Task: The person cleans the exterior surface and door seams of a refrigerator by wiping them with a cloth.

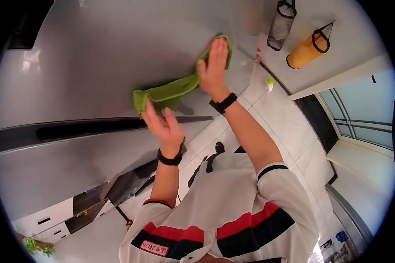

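Observation:
A green cloth (pixel 175 89) lies bunched in a long strip against a glossy grey panel (pixel 118 52) that looks like a refrigerator door. My right hand (pixel 214 70) rests flat on the cloth's upper right end, fingers stretched out. At its lower left end is my left hand (pixel 162 125), fingertips touching the cloth and thumb held apart; it is slightly blurred. Just below the cloth, a dark recessed handle strip (pixel 83 130) runs across the panel. Both wrists wear black bands.
Two mesh bag holders, one grey (pixel 281 26) and one orange (pixel 309 51), hang on the right wall. A bottle with a green cap (pixel 270 84) stands on the tiled floor (pixel 267 116). White drawers (pixel 44 215) are lower left, and a frosted glass door (pixel 364 105) is at right.

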Available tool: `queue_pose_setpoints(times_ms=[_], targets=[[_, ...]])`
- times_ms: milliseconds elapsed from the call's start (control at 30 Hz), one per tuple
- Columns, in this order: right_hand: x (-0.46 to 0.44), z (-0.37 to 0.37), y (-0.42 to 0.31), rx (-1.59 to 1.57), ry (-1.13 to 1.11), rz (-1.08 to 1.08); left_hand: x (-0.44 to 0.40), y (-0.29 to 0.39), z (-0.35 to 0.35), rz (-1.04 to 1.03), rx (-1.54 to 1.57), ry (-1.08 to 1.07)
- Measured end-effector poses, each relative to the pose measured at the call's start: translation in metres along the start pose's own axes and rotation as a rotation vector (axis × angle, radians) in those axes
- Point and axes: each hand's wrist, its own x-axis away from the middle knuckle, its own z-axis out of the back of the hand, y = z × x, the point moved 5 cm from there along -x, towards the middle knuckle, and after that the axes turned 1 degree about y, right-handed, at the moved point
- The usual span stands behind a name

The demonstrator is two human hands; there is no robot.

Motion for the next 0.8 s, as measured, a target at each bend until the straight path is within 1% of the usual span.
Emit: queue_pose_setpoints(times_ms=[100, 167, 233, 300, 367, 467, 533, 667, 800], targets=[[-0.028, 0.001, -0.054, 0.040, -0.046, 0.158, -0.013, 0.012, 0.012, -0.020, -0.007, 0.153], [-0.045, 0.005, -0.079, -0.089, -0.049, 0.237, -0.021, 0.015, 0.017, 0.003, 0.121, 0.218], [-0.052, 0.007, -0.081, -0.178, -0.049, 0.283, -0.030, 0.021, 0.019, 0.018, 0.220, 0.253], [-0.055, 0.006, -0.071, -0.231, -0.042, 0.292, -0.033, 0.025, 0.017, 0.030, 0.206, 0.248], [-0.058, 0.010, -0.050, -0.190, -0.001, 0.168, -0.034, 0.024, 0.009, 0.052, 0.220, 0.245], [-0.048, 0.004, -0.009, -0.088, 0.015, 0.030, -0.032, 0.022, -0.004, 0.012, 0.069, 0.200], [-0.032, 0.002, 0.020, -0.025, 0.023, -0.074, -0.027, 0.020, -0.012, 0.021, -0.046, 0.101], [0.001, 0.007, 0.055, -0.070, 0.042, -0.186, -0.019, 0.020, -0.031, 0.076, -0.166, -0.094], [0.013, 0.016, 0.057, -0.089, -0.057, -0.255, -0.018, 0.032, -0.044, 0.079, -0.193, -0.119]])
